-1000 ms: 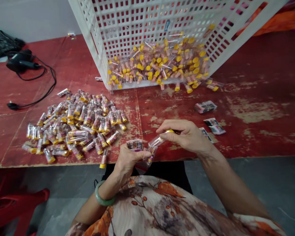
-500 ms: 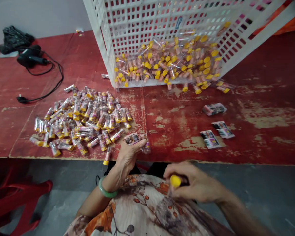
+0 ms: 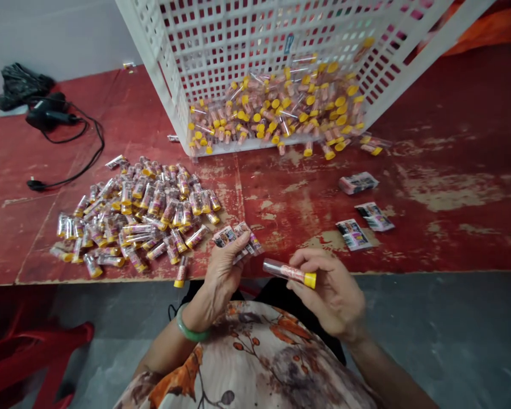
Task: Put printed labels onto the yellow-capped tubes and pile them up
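My left hand grips a few small printed sleeves over the front edge of the table, thumb on top. To its right, my right hand pinches a clear tube with a yellow cap and pinkish contents. The tube lies nearly level, cap towards my palm and clear end pointing at my left hand. Left of my hands, many tubes with printed wraps and yellow caps form a pile on the red table. One wrapped tube lies at the table's edge, near my left wrist.
A white plastic basket on its side holds many yellow-capped tubes. Printed sleeves lie at right: a stack and two flat bundles. A black hair dryer with a cord and a black plastic bag are at far left.
My right hand has come up from my lap towards my left hand, turning the tube so its clear end points left. In my left hand the printed sleeves now show more fanned out.
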Motion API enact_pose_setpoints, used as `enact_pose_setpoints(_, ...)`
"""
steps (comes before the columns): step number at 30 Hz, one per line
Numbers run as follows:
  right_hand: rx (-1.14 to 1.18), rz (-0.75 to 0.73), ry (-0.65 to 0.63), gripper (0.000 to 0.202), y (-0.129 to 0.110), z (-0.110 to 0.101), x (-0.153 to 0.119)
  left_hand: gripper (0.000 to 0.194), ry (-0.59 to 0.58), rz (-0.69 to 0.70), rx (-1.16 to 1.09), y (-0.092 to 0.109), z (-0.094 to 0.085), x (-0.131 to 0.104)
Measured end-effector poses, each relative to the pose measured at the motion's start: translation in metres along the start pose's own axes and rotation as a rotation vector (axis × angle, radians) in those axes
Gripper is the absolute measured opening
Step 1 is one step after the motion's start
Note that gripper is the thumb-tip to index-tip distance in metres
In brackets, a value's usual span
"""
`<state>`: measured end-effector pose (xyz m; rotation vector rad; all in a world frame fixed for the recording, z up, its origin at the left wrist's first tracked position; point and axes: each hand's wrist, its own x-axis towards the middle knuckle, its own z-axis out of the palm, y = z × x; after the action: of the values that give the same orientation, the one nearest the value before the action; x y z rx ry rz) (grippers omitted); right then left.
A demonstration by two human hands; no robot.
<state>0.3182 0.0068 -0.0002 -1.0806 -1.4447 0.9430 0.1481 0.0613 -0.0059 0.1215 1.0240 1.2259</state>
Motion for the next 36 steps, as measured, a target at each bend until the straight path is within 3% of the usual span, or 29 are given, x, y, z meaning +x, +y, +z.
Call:
enact_pose_setpoints(5, -0.123, -0.135, 0.122, 0.023, 0.009, 0.018, -0.002, 0.025, 0.053, -0.034, -0.051, -0.002, 0.004, -0.002)
enact_pose_setpoints(12, -0.184, -0.195, 0.199, 0.030, 0.018, 0.019, -0.001, 0.026, 0.060, -0.092, -0.127, 0.000, 0.006, -0.001)
enact_pose_setpoints(16, -0.163, -0.177, 0.220, 0.024, 0.016, 0.016, 0.001, 0.026, 0.084, -0.065, -0.141, 0.001, 0.006, 0.001)
enact_pose_setpoints(18, -0.101, -0.102, 0.216, 0.017, 0.016, 0.014, 0.002, 0.027, 0.077, -0.048, -0.132, 0.001, 0.005, 0.001)
enact_pose_setpoints(21, 0.058, 0.188, 0.161, 0.009, 0.020, 0.013, 0.004, 0.028, 0.066, -0.035, -0.108, -0.001, 0.004, 0.001)
enact_pose_setpoints(24, 0.240, 0.508, 0.085, 0.019, 0.023, 0.020, 0.009, 0.028, 0.040, -0.018, -0.086, -0.003, 0.003, 0.000)
enact_pose_setpoints(27, 0.414, 0.685, 0.063, 0.029, 0.023, 0.029, 0.014, 0.028, -0.011, 0.016, -0.059, -0.006, 0.002, -0.001)
enact_pose_setpoints(31, 0.483, 0.716, 0.093, 0.032, 0.020, 0.027, 0.018, 0.026, -0.037, 0.018, -0.046, -0.005, -0.001, 0.000)
enact_pose_setpoints(36, 0.413, 0.627, 0.027, 0.035, 0.024, 0.005, 0.018, 0.028, -0.038, 0.025, -0.053, -0.001, -0.001, 0.002)
